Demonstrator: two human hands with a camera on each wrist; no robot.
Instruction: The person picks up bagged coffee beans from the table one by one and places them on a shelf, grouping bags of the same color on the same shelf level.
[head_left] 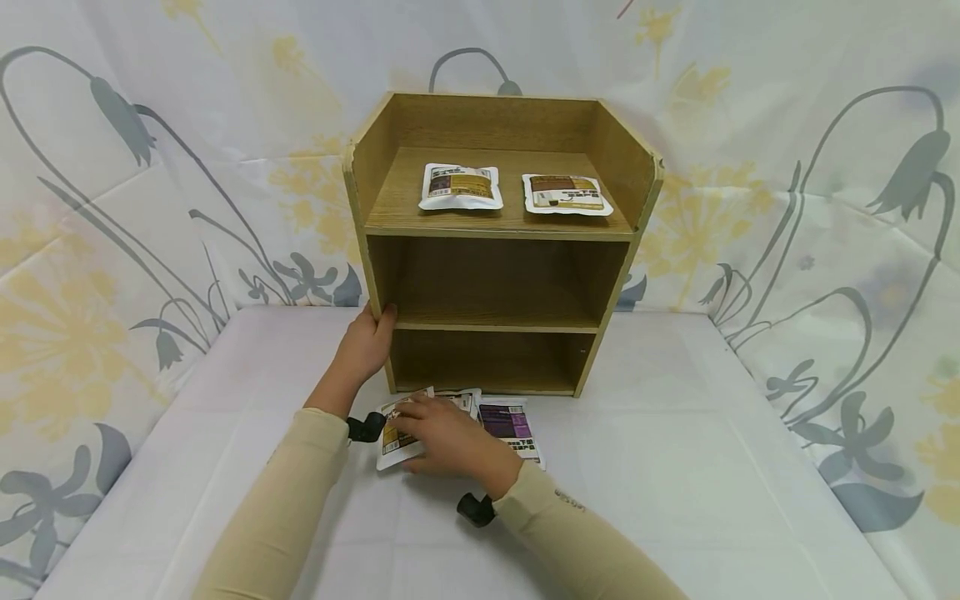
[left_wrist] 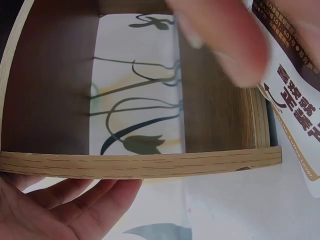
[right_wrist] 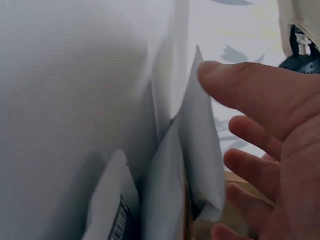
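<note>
A small wooden shelf (head_left: 498, 327) stands at the back of the table. My left hand (head_left: 363, 346) grips its left side panel, fingers along the outer face, as the left wrist view shows. In front of the shelf, white coffee pouches lie overlapping: a gold-labelled pouch (head_left: 397, 446) on the left, one (head_left: 468, 400) partly hidden in the middle, and a purple-labelled pouch (head_left: 510, 425) on the right. My right hand (head_left: 453, 437) is over the left and middle pouches, fingers spread. In the right wrist view its thumb (right_wrist: 212, 70) touches the edge of the nearest pouch (right_wrist: 202, 150).
On the shelf's top board lie two more pouches, a left one (head_left: 461, 187) and a right one (head_left: 567, 194). Raised side walls flank them. Below are a middle compartment (head_left: 487, 279) and a low bottom compartment (head_left: 483, 362). A flowered cloth (head_left: 750, 208) hangs behind.
</note>
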